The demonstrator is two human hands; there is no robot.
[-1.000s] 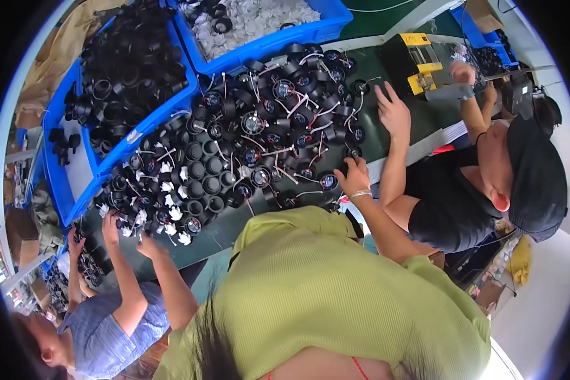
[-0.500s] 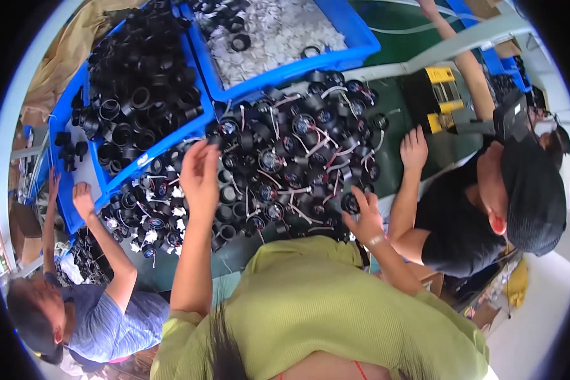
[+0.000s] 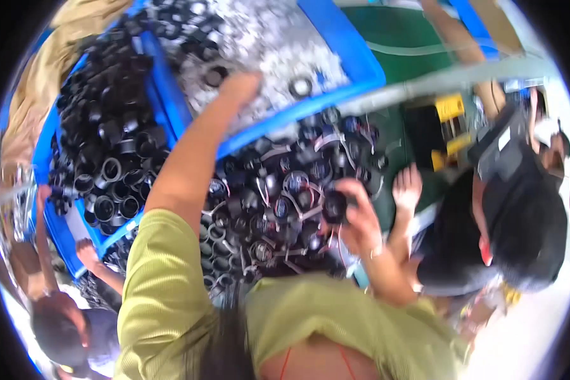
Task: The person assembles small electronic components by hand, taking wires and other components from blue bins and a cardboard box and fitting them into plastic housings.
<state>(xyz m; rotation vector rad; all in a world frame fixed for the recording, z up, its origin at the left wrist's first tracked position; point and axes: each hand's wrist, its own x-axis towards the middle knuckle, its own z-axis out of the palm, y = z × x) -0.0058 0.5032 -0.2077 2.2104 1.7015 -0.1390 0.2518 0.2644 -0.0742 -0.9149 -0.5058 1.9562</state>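
My left hand is over the blue bin of small white pieces, at or just above them. Its fingers are smeared by motion, so whether it grips anything does not show. A loose black ring lies beside it on the white pieces. My right hand is closed on a round black part, held between thumb and fingers over the pile. Below and around it spread many round black parts with thin wires. Plain black rings lie nearer my body on the left.
A second blue bin on the left is heaped with black rings. Co-workers sit on both sides; one's hand rests on the green table at right. A yellow and black device stands beyond it, behind a pale rail.
My left hand has moved forward from the pile into the bin of white pieces. My right hand has lifted slightly with the round black part. The whole view has shifted.
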